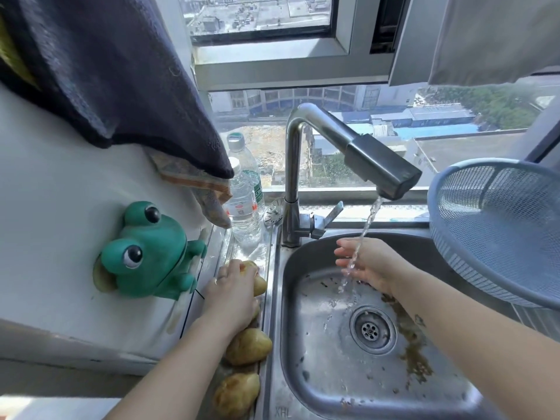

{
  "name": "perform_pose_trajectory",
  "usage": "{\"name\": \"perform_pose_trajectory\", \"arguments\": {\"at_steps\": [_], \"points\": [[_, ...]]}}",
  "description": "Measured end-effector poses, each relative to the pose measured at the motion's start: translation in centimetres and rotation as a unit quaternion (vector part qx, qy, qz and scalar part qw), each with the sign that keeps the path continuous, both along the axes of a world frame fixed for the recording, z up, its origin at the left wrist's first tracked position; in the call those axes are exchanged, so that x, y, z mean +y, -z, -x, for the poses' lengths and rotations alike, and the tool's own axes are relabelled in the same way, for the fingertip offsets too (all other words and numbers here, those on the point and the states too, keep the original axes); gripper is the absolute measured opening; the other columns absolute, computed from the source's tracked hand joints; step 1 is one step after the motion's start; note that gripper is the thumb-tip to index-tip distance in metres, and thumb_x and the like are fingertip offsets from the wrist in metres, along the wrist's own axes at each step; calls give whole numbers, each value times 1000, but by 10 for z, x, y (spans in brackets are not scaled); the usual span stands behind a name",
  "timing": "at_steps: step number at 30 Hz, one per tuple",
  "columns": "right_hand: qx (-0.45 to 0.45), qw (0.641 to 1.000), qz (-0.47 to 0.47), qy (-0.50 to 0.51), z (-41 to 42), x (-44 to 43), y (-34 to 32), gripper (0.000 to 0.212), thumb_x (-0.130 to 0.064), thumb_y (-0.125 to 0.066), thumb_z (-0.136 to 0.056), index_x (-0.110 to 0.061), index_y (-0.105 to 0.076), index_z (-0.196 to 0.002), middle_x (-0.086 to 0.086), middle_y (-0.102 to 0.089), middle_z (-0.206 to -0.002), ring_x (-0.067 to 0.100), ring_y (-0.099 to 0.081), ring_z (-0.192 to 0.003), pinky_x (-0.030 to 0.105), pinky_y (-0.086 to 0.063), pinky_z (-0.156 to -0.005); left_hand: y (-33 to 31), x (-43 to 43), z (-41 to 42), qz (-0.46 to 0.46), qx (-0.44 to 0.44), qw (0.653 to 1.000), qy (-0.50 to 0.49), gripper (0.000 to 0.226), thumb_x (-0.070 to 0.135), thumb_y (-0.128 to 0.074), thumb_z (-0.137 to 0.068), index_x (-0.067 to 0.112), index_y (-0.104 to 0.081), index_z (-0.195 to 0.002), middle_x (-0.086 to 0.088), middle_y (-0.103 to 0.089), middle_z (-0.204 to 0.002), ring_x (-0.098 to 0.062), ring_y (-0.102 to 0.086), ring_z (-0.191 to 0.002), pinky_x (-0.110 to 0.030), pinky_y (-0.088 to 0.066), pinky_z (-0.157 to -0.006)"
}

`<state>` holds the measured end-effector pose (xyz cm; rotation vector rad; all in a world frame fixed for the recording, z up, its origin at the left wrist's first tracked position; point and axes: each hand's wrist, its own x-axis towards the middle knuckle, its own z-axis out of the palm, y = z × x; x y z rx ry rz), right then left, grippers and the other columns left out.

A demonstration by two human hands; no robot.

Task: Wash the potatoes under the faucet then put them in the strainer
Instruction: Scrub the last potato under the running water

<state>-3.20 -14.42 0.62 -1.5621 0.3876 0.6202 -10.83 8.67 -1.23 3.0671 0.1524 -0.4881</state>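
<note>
- l hand (233, 294) sits palm down on the steel ledge left of the sink (303, 386). fingers are curled over the far potato (260, 285) and grip it from above. most of that potato is hidden under the hand.
- two more potatoes lie in a row on the same ledge, nearer the camera. mid potato (248, 347) is just beside the l wrist; near potato (238, 392) is by the bottom edge. both have yellow-brown skin w/ dirt marks.
- r hand (368, 263) is over the basin, under the faucet (357, 153). fingers are straight and a bit spread, pointing left, w/ nothing in them.
- water (365, 228) runs from the spout, hits the r hand's fingers and splashes down into the basin.
- the faucet is steel, w/ the spout angled toward the right; the lever at its base is tilted up.
- strainer (497, 225) is blue-grey plastic mesh, at the right of the sink and tilted, w/ its open side facing left toward the faucet. it's well apart from all three potatoes.
- the basin is wet, w/ the drain (372, 328) in the middle and a streak of brown grit (415, 356) down the right side, under the r forearm.
- other: a green frog (151, 253) on the white surface at left; two clear bottles (245, 207) at the back-left corner near the faucet base; a dark cloth (106, 71) hanging top left; a window (272, 34) behind, w/ rooftops outside.
</note>
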Motion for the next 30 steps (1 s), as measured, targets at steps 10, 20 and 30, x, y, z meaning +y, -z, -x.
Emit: {"name": "perform_pose_trajectory", "arguments": {"at_steps": [10, 20, 30], "points": [[-149, 984, 71, -73, -39, 0, -17, 32, 4, -45, -92, -12, -57, -117, -4, -53, -114, 20, -48, -110, 46, -38, -106, -7, -18, -7, 13, -73, 997, 29, 52, 41, -51, -92, 34, -34, -142, 2, -33, -144, -22, -31, -135, -39, -28, -109], [-139, 981, 84, -106, -59, 1, -9, 41, 3, -43, -90, -23, -60, -117, -12, -59, -107, 20, -51, -115, 43, -39, -105, 10, -31, -1, -21, -8, 991, 132, 48, 37, -48, -94, 40, -37, -141, 3, -27, -149, -22, -22, -142, -50, -3, -117], [-94, 975, 176, -99, -35, -61, 16, 43, -12, -46, -96, -12, -44, -140, 4, -52, -135, 19, -49, -119, 41, -38, -105, 0, -39, -1, 47, 30, 991, 118, 30, 37, -42, -98, 31, -55, -124, 7, -54, -126, -20, -54, -114, -33, -41, -88]]}}
